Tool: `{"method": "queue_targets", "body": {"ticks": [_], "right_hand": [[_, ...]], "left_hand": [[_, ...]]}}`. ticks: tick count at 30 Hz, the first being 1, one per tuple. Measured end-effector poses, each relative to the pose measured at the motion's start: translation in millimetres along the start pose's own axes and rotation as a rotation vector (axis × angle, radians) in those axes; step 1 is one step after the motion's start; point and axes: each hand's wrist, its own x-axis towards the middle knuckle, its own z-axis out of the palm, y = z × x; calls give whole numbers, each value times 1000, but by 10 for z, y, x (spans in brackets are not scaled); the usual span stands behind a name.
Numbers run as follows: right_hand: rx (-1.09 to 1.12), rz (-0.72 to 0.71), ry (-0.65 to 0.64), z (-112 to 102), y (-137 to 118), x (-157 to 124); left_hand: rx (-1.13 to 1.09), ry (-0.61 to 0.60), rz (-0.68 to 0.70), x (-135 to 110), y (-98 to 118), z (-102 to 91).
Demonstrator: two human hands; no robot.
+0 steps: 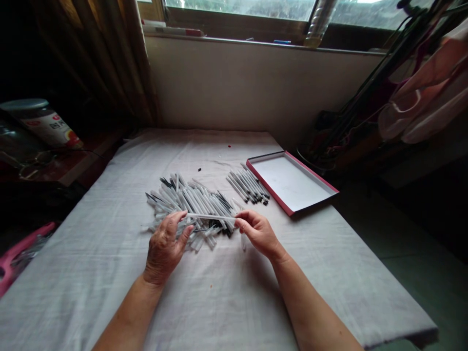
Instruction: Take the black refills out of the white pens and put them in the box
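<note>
A clear pen barrel [210, 216] is held level between my two hands, just above a large heap of clear and black pens [190, 204]. My left hand [166, 246] pinches its left end with fingers closed. My right hand [256, 230] pinches its right end, fingers curled. A smaller, neater row of pens [248, 185] lies behind and to the right of the heap. All of it rests on a table covered with a pale cloth [219, 292].
A shallow box lid with a red rim [292, 183] lies at the right of the table. A labelled jar [44, 122] stands on a dark surface at the left. Something pink [18, 248] lies at lower left. Wall and window sill [256, 44] lie behind; clutter stands at right.
</note>
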Motion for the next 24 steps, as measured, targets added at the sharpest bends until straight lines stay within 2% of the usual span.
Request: {"method": "queue_targets", "body": {"ticks": [3,9,11,14,18,21,24], "right_hand": [[180,114,36,-23,4,22],[591,349,271,6,12,59],[647,385,319,28,14,63],[601,316,337,43,18,57],[483,192,300,41,22,30],[388,139,270,44,30,10],[332,130,280,42,49,4]], "left_hand": [[-53,-8,2,-6,29,-8],[-150,-10,38,3,185,-20],[-162,-14,23,7,208,-25],[-171,-34,-11,8,201,-31],[-203,-96,-110,-8,172,-55],[-279,-146,-266,-22,168,-74],[-463,-203,-467,-16,189,-72]]}}
